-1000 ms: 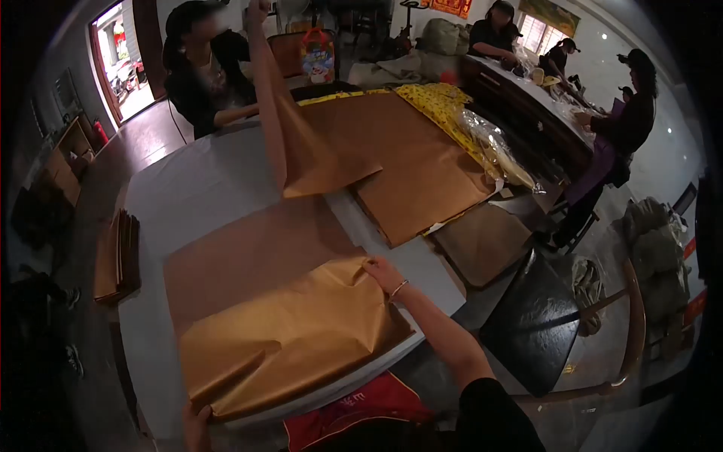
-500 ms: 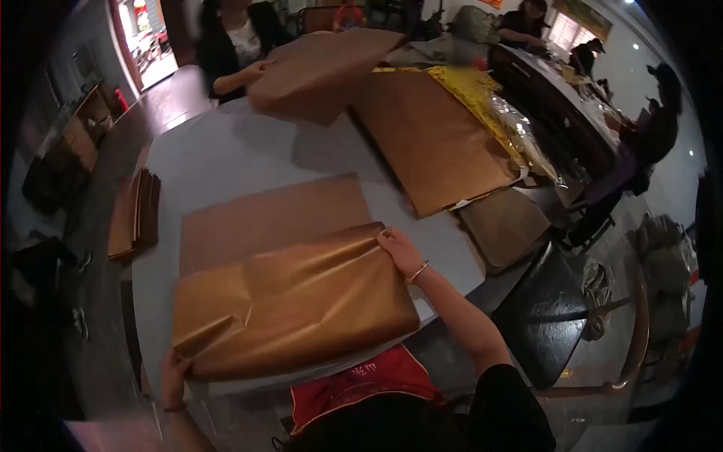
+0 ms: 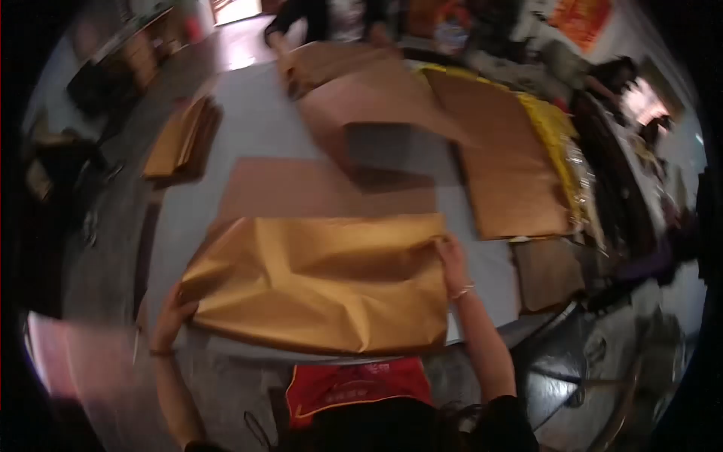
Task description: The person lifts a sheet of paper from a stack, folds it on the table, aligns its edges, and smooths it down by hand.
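A large, creased golden-brown paper sheet lies across the near part of the table, its surface bulging between my hands. My left hand grips its left edge, fingers closed. At its upper right corner my right hand pinches the paper, a bracelet on the wrist. Behind the golden sheet, a flat brown sheet lies partly covered. Across the table a person holds another brown sheet, bent and raised above the surface.
The pale tabletop carries a folded brown stack at the left. At the right are a large brown paper pile, yellow wrapping and a smaller brown stack. Other people are at a long table on the far right.
The view has shifted. The golden sheet's far edge has straightened, still in both my hands. The person opposite has swung their brown sheet from upright to spread over the table's far part.
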Demonstrator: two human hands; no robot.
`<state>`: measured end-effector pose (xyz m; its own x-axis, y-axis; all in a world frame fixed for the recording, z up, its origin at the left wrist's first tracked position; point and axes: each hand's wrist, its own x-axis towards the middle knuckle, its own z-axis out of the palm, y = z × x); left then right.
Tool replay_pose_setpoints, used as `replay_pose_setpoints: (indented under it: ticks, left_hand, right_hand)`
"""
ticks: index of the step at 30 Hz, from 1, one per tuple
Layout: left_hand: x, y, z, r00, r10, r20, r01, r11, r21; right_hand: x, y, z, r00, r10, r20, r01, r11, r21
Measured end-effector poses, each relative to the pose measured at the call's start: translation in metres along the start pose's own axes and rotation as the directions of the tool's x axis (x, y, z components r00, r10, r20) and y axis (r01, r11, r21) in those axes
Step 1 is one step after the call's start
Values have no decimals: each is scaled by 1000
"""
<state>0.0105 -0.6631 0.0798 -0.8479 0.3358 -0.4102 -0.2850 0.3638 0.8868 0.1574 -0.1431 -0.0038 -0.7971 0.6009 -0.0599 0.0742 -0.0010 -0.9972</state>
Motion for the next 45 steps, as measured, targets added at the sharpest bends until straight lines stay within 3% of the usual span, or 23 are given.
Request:
replay_pose_setpoints:
  ticks: [2, 3, 4, 6, 8, 9, 10, 12, 14, 17, 20, 22, 24, 27, 34, 37, 40, 41, 43, 45]
  left_hand:
    - [12, -6, 11, 981, 180, 77, -163, 968, -190]
    - [21, -15, 11, 989, 135, 55, -126, 982, -140]
    - [29, -28, 9, 995, 90, 34, -87, 992, -92]
    - [29, -16, 9, 998, 28, -48, -33, 995, -97]
    - [29, -30, -8, 999, -39, -30, 44, 986, 164]
    - [21, -27, 1, 997, 0, -72, 6, 997, 81]
    - [20, -28, 8, 990, 33, -139, -34, 999, -6]
    - [8, -46, -11, 984, 136, -116, -133, 991, 32]
    - [9, -50, -11, 984, 88, -153, -96, 994, -48]
    - [-2, -43, -11, 977, 59, -204, -60, 998, 4]
    - [-2, -53, -23, 983, 41, -179, -34, 999, 37]
    - [-1, -49, -21, 996, 42, -79, -34, 995, 93]
    - [-3, -43, -14, 990, 52, -130, -39, 994, 106]
    - [-5, -42, -11, 982, 57, -179, -46, 997, 65]
    - [-2, -50, -18, 972, 121, -200, -63, 959, 276]
    - [7, -46, -21, 963, 156, -220, -92, 957, 276]
    - [12, -39, -20, 958, 186, -217, -117, 948, 296]
    - [13, -37, -20, 965, 177, -196, -105, 938, 330]
    - [13, -43, -19, 959, 174, -223, -100, 946, 309]
    - [12, -48, -16, 956, 172, -240, -99, 953, 286]
  right_hand:
    - [14, 24, -7, 994, 99, 51, -94, 990, -105]
    - [8, 12, 1, 999, 20, -28, -23, 993, -116]
    - [23, 51, -3, 995, 94, -18, -95, 994, -53]
    - [21, 39, -6, 987, 140, -80, -147, 986, -82]
    - [23, 41, 2, 984, 141, -112, -157, 976, -149]
    - [21, 45, -1, 988, 102, -120, -121, 979, -163]
    - [18, 48, 0, 943, 325, -68, -307, 931, 196]
    - [10, 37, 2, 955, 293, -39, -284, 946, 155]
    - [2, 37, -2, 962, 271, -20, -264, 952, 157]
    - [-25, 7, 7, 982, 191, 5, -185, 947, 261]
    - [-29, 25, -13, 970, 230, 80, -243, 933, 264]
    - [-27, 16, -17, 977, 202, 71, -213, 954, 213]
    - [-27, -3, -8, 990, 133, 37, -137, 979, 151]
    - [-13, -1, -6, 979, 169, 110, -190, 955, 226]
    - [0, 25, 5, 959, 249, 135, -275, 931, 238]
    - [13, 21, 6, 984, 129, 119, -146, 978, 147]
    - [14, 7, 17, 986, 89, 138, -123, 955, 270]
    - [14, 7, 22, 986, 89, 142, -125, 955, 268]
    - [14, 11, 27, 955, 290, 53, -286, 868, 405]
    - [32, 57, -3, 964, 257, 65, -264, 906, 330]
